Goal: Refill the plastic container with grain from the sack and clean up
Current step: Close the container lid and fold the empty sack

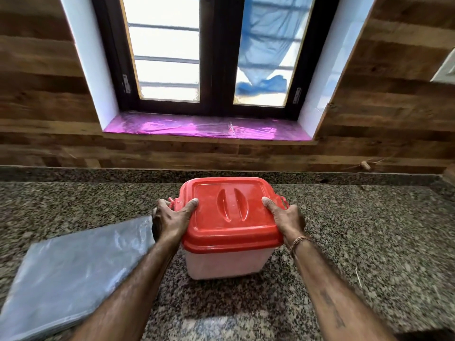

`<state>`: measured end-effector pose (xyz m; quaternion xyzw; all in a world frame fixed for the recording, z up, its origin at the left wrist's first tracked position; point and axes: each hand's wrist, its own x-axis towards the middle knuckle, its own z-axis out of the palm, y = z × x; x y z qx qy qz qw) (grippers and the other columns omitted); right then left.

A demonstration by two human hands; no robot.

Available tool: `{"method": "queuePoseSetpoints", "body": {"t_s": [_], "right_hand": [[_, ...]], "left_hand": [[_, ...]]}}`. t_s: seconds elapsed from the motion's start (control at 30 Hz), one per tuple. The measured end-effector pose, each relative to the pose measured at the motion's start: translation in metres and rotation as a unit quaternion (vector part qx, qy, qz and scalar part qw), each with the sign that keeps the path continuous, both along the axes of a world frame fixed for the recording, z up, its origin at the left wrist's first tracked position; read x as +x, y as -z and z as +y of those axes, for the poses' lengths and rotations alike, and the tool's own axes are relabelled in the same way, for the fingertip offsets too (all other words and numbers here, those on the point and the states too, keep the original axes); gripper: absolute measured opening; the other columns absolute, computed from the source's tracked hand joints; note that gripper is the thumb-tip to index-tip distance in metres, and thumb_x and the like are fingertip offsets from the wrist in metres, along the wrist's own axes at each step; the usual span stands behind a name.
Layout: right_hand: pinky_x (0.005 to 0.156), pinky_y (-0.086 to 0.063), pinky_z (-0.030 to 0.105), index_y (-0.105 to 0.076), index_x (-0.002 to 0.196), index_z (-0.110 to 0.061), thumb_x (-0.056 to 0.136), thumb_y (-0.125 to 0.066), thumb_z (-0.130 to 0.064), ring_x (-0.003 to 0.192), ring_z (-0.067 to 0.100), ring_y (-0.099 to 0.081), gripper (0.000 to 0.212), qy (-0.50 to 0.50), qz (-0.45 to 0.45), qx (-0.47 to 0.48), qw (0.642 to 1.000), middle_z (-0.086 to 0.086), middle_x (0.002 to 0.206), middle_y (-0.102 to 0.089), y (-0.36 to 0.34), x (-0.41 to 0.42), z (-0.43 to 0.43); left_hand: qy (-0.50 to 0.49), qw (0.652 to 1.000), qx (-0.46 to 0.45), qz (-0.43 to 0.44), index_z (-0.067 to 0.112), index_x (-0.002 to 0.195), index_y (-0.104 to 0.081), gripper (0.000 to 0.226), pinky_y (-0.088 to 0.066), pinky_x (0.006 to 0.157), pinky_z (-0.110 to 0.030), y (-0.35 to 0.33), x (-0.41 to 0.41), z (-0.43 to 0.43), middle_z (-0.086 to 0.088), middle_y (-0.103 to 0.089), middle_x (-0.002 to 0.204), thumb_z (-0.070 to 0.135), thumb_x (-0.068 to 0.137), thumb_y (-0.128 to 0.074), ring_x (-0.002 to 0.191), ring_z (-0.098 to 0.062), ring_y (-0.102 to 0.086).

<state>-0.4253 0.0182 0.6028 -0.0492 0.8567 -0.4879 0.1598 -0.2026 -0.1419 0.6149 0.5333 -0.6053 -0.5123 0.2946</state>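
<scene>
A translucent white plastic container (227, 263) with a red lid (231, 212) stands on the granite counter (357, 230), in the middle of the view. The lid is on and looks closed. My left hand (172, 220) grips the container's left side, thumb resting on the lid's top. On the opposite side my right hand (286, 219) holds it the same way, thumb on the lid. Red side latches show just beyond both hands. The container's contents cannot be seen through the wall. No sack of grain is in view.
A flat folded grey plastic sheet (73, 269) lies on the counter at the left, close to my left forearm. Behind the counter rises a wood-panelled wall with a dark-framed window and a pink-lined sill (204, 127). A small straw (359, 276) lies at the right.
</scene>
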Motion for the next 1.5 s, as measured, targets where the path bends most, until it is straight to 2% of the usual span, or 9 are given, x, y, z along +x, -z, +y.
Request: {"method": "queuePoseSetpoints", "body": {"t_s": [0.27, 0.4, 0.53, 0.7, 0.87, 1.17, 1.27, 1.37, 1.5], "right_hand": [[0.078, -0.062, 0.049, -0.042, 0.100, -0.030, 0.036, -0.059, -0.101, 0.089, 0.028, -0.070, 0.096, -0.037, 0.039, 0.019, 0.998, 0.004, 0.103, -0.068, 0.004, -0.006, 0.000], [0.078, -0.062, 0.047, -0.053, 0.103, -0.034, 0.048, -0.059, -0.096, 0.085, 0.026, -0.072, 0.082, -0.055, 0.082, 0.029, 0.995, 0.000, 0.098, -0.072, -0.003, -0.001, 0.002], [0.081, -0.061, 0.043, -0.068, 0.115, -0.027, 0.083, -0.061, -0.071, 0.087, 0.026, -0.071, 0.055, -0.066, 0.146, 0.071, 0.985, 0.002, 0.099, -0.075, -0.008, 0.004, -0.001], [0.084, -0.060, 0.043, -0.045, 0.149, -0.030, 0.092, -0.047, -0.070, 0.097, 0.028, -0.071, 0.070, -0.091, 0.189, 0.121, 0.970, 0.006, 0.117, -0.074, -0.002, 0.002, -0.003], [0.074, -0.057, 0.034, -0.029, 0.158, -0.028, 0.100, -0.035, -0.064, 0.085, 0.026, -0.069, 0.069, -0.123, 0.215, 0.174, 0.953, 0.007, 0.093, -0.072, 0.001, -0.002, -0.002], [0.064, -0.049, 0.030, -0.022, 0.160, -0.025, 0.102, -0.036, -0.056, 0.077, 0.024, -0.062, 0.067, -0.152, 0.209, 0.143, 0.955, 0.001, 0.080, -0.062, 0.002, -0.008, 0.003], [0.073, -0.055, 0.033, -0.024, 0.159, -0.025, 0.096, -0.039, -0.065, 0.088, 0.022, -0.066, 0.076, -0.155, 0.171, 0.095, 0.968, 0.005, 0.104, -0.069, 0.011, -0.011, 0.003], [0.082, -0.061, 0.046, -0.038, 0.147, -0.021, 0.082, -0.041, -0.075, 0.096, 0.026, -0.070, 0.084, -0.157, 0.127, 0.017, 0.979, 0.007, 0.117, -0.070, 0.015, -0.014, -0.002], [0.094, -0.057, 0.049, -0.049, 0.139, -0.016, 0.081, -0.054, -0.070, 0.110, 0.030, -0.068, 0.080, -0.167, 0.104, -0.033, 0.980, 0.010, 0.129, -0.067, 0.003, -0.030, -0.027]], "left_hand": [[0.010, 1.000, 0.007, 0.017, 0.004, 0.140, -0.034, 0.073, -0.039, 0.062, -0.025, 0.000, -0.007, 0.003, -0.018, -0.053, 0.133, 0.040, 0.090, -0.074, 0.112, -0.031, -0.057], [0.007, 1.000, -0.003, 0.022, 0.010, 0.128, -0.038, 0.058, -0.037, 0.057, -0.021, 0.005, -0.007, 0.002, -0.010, -0.054, 0.117, 0.038, 0.091, -0.072, 0.105, -0.029, -0.059], [0.016, 0.999, -0.028, 0.008, 0.004, 0.153, -0.033, 0.074, -0.037, 0.056, -0.015, 0.007, -0.010, 0.004, -0.019, -0.056, 0.140, 0.037, 0.096, -0.067, 0.111, -0.030, -0.061], [0.029, 0.998, -0.050, -0.022, 0.003, 0.153, -0.025, 0.072, -0.046, 0.067, -0.026, 0.003, -0.011, 0.008, -0.019, -0.054, 0.143, 0.037, 0.100, -0.060, 0.111, -0.033, -0.062], [0.027, 0.987, -0.120, -0.108, 0.015, 0.146, -0.030, 0.061, -0.056, 0.080, -0.043, 0.004, -0.011, 0.013, -0.015, -0.065, 0.124, 0.049, 0.101, -0.050, 0.099, -0.035, -0.067], [0.005, 0.984, -0.134, -0.116, 0.014, 0.138, -0.045, 0.047, -0.041, 0.070, -0.029, -0.001, -0.018, 0.020, -0.016, -0.067, 0.123, 0.042, 0.102, -0.054, 0.087, -0.023, -0.057], [0.000, 0.993, -0.097, -0.065, 0.014, 0.148, -0.042, 0.059, -0.038, 0.059, -0.018, -0.003, -0.018, 0.026, -0.015, -0.058, 0.140, 0.038, 0.098, -0.062, 0.100, -0.020, -0.057], [-0.019, 0.998, -0.066, -0.015, 0.017, 0.155, -0.039, 0.076, -0.048, 0.075, -0.020, -0.003, -0.020, 0.020, -0.010, -0.049, 0.152, 0.039, 0.091, -0.073, 0.125, -0.027, -0.057], [-0.032, 0.997, -0.064, -0.023, 0.018, 0.149, -0.050, 0.081, -0.047, 0.109, -0.040, -0.003, -0.030, -0.012, -0.006, -0.057, 0.147, 0.049, 0.080, -0.080, 0.127, -0.026, -0.060]]}}
